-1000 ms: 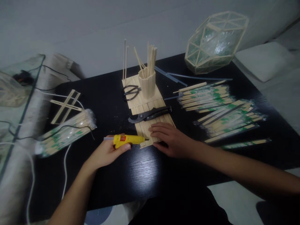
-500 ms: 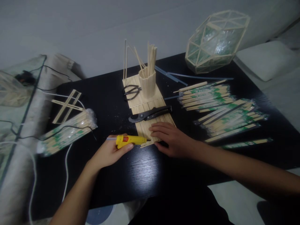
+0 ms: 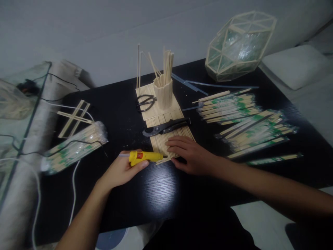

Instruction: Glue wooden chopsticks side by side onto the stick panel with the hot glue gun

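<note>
My left hand (image 3: 121,172) is closed around a yellow hot glue gun (image 3: 140,158) with a clear glue stick in its back end. The gun's dark nozzle points right, at the near edge of a flat mat of pale wooden sticks (image 3: 162,140). On that mat's right near corner rests my right hand (image 3: 191,156), fingers over the top and thumb at the near edge, gripping it. Just beyond the fingers, black-handled pruning shears (image 3: 166,126) lie across the mat. Whether glue shows at the nozzle cannot be made out.
Behind stand a stick cup (image 3: 164,93) full of sticks and black scissors (image 3: 145,102). Wrapped chopsticks (image 3: 231,106) lie at right, near clear glue sticks (image 3: 197,85) and a faceted stick frame (image 3: 241,45). A chopstick pack (image 3: 78,147) and white cord (image 3: 74,187) occupy the left.
The glue gun's nozzle has shifted very slightly at the mat's near edge. My right hand stays in place on the mat.
</note>
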Action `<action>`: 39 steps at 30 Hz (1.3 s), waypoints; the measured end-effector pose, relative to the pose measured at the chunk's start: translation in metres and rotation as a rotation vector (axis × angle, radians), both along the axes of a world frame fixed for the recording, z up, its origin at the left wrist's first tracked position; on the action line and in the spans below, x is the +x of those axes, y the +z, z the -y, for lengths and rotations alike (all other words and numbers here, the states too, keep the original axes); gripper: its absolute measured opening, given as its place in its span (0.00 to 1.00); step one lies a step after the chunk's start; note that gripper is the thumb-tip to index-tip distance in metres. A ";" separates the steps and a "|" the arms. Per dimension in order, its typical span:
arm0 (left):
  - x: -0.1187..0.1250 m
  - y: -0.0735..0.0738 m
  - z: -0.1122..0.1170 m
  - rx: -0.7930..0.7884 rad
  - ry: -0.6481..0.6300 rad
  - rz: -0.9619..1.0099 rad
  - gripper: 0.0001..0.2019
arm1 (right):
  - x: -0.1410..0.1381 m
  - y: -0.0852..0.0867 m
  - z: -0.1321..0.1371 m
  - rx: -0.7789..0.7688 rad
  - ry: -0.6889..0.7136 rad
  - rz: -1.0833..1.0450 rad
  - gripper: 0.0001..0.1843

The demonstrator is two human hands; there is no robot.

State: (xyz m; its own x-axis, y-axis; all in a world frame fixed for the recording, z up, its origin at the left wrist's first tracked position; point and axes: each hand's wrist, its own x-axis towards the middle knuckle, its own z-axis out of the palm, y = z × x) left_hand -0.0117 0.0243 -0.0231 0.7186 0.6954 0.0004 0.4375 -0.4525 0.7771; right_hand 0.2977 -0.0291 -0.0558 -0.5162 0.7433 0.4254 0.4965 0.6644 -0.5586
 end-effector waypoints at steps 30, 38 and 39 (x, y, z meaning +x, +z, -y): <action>0.002 0.002 0.002 0.026 -0.009 -0.044 0.15 | 0.000 -0.001 0.000 -0.001 -0.003 -0.002 0.14; 0.002 0.001 0.001 0.062 0.015 -0.053 0.16 | 0.000 0.001 0.000 -0.021 0.010 -0.012 0.19; 0.002 0.000 0.001 0.071 0.020 -0.060 0.17 | -0.001 0.001 0.000 -0.020 0.009 -0.012 0.19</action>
